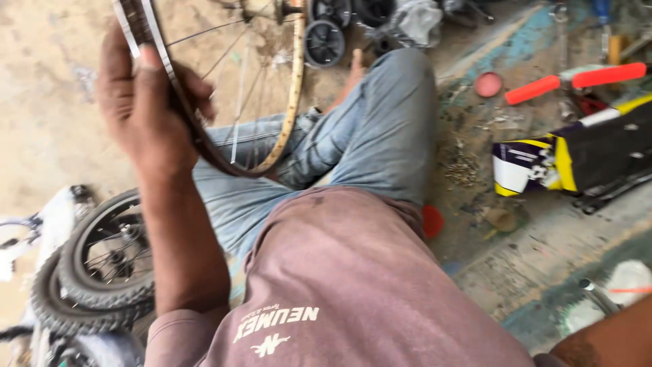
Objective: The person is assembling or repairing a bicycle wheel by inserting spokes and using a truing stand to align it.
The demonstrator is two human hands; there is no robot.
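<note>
The left hand [146, 109] has its grip closed around the rim of the bicycle wheel [288, 102], which rests over the jeans-clad lap [367, 136]; the wheel's top is cut off by the frame. Right of the wheel, only a forearm [604, 336] shows at the corner, so that grip cannot be told. Left of the wheel, below it, small tyred wheels [102, 265] lie blurred on the floor [41, 122].

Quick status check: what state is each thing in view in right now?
Left hand: shut on the wheel rim.
Wheel rim: bare, no tyre, resting upright on the lap.
Small tyred wheels: lying stacked on the floor.
Orange-handled tool: lying on the floor, untouched.
Right hand: out of view.
</note>
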